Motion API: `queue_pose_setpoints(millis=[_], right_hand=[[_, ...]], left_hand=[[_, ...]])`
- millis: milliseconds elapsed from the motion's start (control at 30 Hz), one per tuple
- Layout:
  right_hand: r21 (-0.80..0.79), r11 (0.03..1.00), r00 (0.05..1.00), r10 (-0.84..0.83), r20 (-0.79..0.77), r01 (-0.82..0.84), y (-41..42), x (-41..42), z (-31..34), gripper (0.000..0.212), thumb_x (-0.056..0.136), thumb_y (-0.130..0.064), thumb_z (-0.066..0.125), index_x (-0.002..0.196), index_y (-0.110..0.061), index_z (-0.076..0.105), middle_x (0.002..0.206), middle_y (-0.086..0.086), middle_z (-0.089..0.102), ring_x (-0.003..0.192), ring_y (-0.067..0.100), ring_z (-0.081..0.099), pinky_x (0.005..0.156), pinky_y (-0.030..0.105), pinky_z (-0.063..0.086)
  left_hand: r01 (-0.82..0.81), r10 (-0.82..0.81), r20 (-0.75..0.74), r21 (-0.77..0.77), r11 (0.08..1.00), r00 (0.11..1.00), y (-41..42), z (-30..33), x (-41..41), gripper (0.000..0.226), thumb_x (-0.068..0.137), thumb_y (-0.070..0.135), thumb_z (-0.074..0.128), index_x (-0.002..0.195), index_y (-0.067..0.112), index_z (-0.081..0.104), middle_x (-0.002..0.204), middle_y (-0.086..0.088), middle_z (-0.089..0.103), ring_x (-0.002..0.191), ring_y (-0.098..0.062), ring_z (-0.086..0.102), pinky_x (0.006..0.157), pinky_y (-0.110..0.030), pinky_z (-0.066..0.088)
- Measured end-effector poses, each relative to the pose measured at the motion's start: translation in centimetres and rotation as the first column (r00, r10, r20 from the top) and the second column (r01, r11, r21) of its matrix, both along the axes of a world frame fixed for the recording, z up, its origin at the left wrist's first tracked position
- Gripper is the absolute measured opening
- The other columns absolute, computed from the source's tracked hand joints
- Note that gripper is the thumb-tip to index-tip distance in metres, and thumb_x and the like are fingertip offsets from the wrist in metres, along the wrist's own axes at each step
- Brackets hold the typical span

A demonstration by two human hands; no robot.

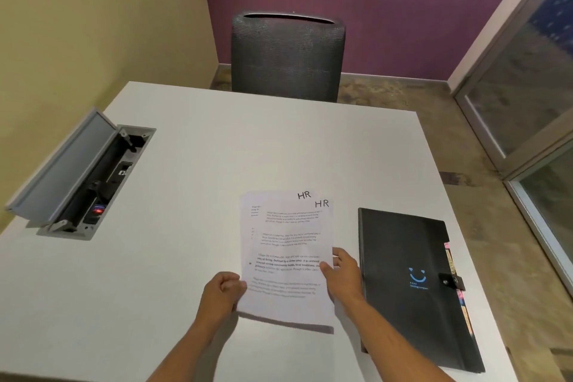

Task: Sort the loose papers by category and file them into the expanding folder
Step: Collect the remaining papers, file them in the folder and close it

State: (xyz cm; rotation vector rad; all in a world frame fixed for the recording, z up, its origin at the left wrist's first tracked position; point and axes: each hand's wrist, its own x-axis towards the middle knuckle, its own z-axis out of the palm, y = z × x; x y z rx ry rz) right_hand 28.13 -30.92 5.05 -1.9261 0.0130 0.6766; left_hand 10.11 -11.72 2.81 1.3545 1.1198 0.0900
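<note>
A small stack of white printed papers (286, 245), two of them marked "HR" in black at the top right corner, is held slightly lifted above the white table (192, 164). My left hand (221, 290) pinches the stack's lower left edge. My right hand (342, 273) grips the right edge, thumb on top. The sheets are offset, so both "HR" marks show. The black expanding folder (412, 285) lies shut flat on the table just right of my right hand, with a blue smiley print, a snap strap and coloured tabs along its right side.
An open grey cable box (83, 177) with power sockets is sunk into the table at the left. A dark mesh office chair (286, 56) stands behind the far edge. A glass partition (533, 108) runs along the right.
</note>
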Motion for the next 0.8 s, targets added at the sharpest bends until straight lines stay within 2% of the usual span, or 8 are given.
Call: queue_pose_setpoints(millis=[167,233,300,400,533,633,700,800], right_hand=[[-0.049,0.998,0.996,-0.029,0.084,0.033,0.9,1.1,-0.8,0.020,0.097,-0.010,0.060,0.114,-0.019,0.057,0.110,0.002,0.066,0.089,0.008,0.065,0.068,0.017,0.056],[-0.111,0.993,0.994,-0.027,0.104,0.039,1.3,0.7,-1.3,0.031,0.097,-0.019,0.060,0.128,-0.019,0.052,0.123,0.003,0.057,0.109,0.017,0.061,0.089,0.033,0.056],[-0.254,0.967,0.986,0.055,0.155,-0.014,1.4,0.1,-1.9,0.048,0.097,-0.024,0.060,0.141,-0.016,0.044,0.134,0.005,0.049,0.127,0.023,0.049,0.105,0.040,0.045],[-0.401,0.912,0.968,0.175,0.182,-0.090,1.2,-1.2,-2.0,0.057,0.095,-0.024,0.060,0.146,-0.017,0.036,0.138,0.004,0.047,0.128,0.024,0.041,0.107,0.038,0.038],[-0.389,0.898,0.936,0.296,0.192,-0.204,0.7,-2.7,-2.1,0.050,0.092,-0.021,0.058,0.139,-0.025,0.043,0.134,-0.003,0.052,0.118,0.013,0.038,0.104,0.034,0.042],[-0.404,0.871,0.898,0.385,0.211,-0.278,0.3,-3.1,-1.9,0.041,0.093,-0.020,0.057,0.132,-0.028,0.048,0.130,-0.005,0.051,0.108,0.006,0.034,0.100,0.025,0.041],[-0.418,0.854,0.871,0.430,0.237,-0.308,0.0,-3.1,-1.8,0.037,0.094,-0.019,0.057,0.128,-0.028,0.050,0.128,-0.006,0.052,0.105,0.004,0.033,0.096,0.019,0.040],[-0.447,0.829,0.846,0.474,0.243,-0.336,-0.3,-3.0,-1.9,0.039,0.094,-0.018,0.057,0.131,-0.027,0.050,0.130,-0.005,0.050,0.105,0.003,0.030,0.098,0.018,0.039]], left_hand=[[0.086,-0.043,-0.150,0.291,0.953,0.988,-0.8,-0.3,0.2,0.014,0.083,0.006,0.067,0.093,0.015,0.063,0.092,-0.002,0.065,0.087,-0.021,0.062,0.070,-0.024,0.047],[0.156,-0.066,-0.226,0.408,0.900,0.972,-0.8,-0.9,0.5,0.022,0.083,0.009,0.069,0.104,0.013,0.062,0.104,-0.005,0.060,0.095,-0.022,0.061,0.076,-0.026,0.046],[0.218,-0.087,-0.285,0.468,0.856,0.955,-0.9,-1.6,1.0,0.037,0.084,0.013,0.072,0.118,0.006,0.061,0.117,-0.011,0.059,0.108,-0.028,0.060,0.088,-0.035,0.049],[0.288,-0.107,-0.368,0.483,0.827,0.924,-1.7,-1.8,2.1,0.051,0.085,0.019,0.071,0.131,0.004,0.053,0.132,-0.012,0.052,0.125,-0.032,0.048,0.103,-0.040,0.041],[0.320,-0.132,-0.375,0.497,0.807,0.917,-2.0,-1.8,3.6,0.030,0.076,0.026,0.070,0.099,0.013,0.054,0.104,-0.007,0.060,0.103,-0.032,0.057,0.084,-0.038,0.048],[0.332,-0.173,-0.344,0.482,0.811,0.923,-2.0,-0.9,4.7,0.031,0.071,0.025,0.073,0.093,0.019,0.052,0.094,-0.002,0.064,0.086,-0.025,0.063,0.072,-0.036,0.053],[0.313,-0.164,-0.337,0.457,0.833,0.927,-1.8,-0.2,5.3,0.038,0.070,0.022,0.075,0.100,0.016,0.053,0.099,-0.005,0.066,0.085,-0.026,0.065,0.073,-0.037,0.056],[0.179,-0.071,-0.309,0.335,0.925,0.948,-1.5,0.5,6.0,0.069,0.077,0.017,0.078,0.136,0.007,0.044,0.128,-0.017,0.056,0.110,-0.035,0.060,0.092,-0.041,0.051]])
